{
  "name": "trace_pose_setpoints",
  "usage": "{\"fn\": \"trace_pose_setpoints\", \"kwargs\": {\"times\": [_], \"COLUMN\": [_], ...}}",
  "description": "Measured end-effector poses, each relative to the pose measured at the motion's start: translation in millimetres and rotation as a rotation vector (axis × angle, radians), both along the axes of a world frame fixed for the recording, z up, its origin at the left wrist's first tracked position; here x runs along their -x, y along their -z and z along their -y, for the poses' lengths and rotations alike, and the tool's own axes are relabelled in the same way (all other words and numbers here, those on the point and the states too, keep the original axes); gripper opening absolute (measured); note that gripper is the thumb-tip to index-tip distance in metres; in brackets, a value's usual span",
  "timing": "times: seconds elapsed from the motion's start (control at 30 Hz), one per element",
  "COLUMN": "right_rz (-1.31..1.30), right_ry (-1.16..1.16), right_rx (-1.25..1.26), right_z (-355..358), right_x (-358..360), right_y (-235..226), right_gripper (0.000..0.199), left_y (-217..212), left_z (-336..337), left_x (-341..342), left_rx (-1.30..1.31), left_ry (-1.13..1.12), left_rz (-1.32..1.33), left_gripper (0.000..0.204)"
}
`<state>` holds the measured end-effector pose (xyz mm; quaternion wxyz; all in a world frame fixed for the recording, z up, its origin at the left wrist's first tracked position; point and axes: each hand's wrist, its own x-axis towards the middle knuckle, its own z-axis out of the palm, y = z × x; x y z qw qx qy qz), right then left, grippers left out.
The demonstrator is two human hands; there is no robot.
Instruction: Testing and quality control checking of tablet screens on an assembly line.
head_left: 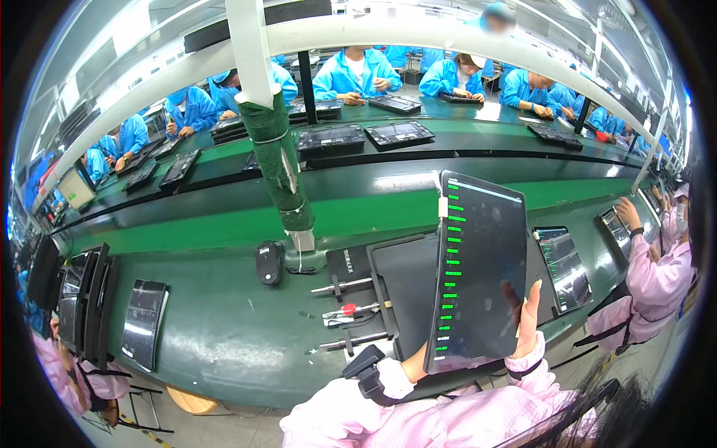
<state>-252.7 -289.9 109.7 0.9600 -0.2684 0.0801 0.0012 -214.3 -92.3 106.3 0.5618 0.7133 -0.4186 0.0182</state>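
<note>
A tablet is held up and tilted in front of me, its dark screen lit with a column of green-highlighted lines. My left hand goes behind its lower left edge and holds it; the fingers are hidden there. By the lower right edge is my right hand, fingers stretched upward, with a pinkish reflection on the glass beside them. Behind the tablet lies a black test fixture with metal rod clamps and a red-tipped clamp on its left side.
On the green bench are a black mouse, a tablet at left and another lit tablet at right. A green-wrapped post rises ahead. Beyond it, a conveyor carries opened tablets; co-workers in blue sit across, others in pink beside me.
</note>
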Motion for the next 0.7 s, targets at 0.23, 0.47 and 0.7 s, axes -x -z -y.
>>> {"fn": "trace_pose_setpoints", "kwargs": {"times": [0.23,0.47,0.7], "right_rz": [-0.183,-0.248,-0.216], "right_ry": [0.125,0.004,-0.13], "right_rx": [0.043,0.428,0.891], "right_z": [6.3,15.0,25.8], "right_x": [-10.8,-17.6,-34.9], "right_y": [10.6,11.7,9.2], "right_gripper": [0.052,0.031,0.027], "left_y": [-1.4,32.3,15.3], "left_z": [-18.4,-109.1,-158.0], "left_x": [-42.4,-73.1,-74.6], "left_rx": [-0.642,-0.568,-0.418], "left_ry": [-0.475,-0.575,-0.805], "left_rz": [0.484,0.457,0.592], "left_gripper": [0.018,0.023,0.037]}}
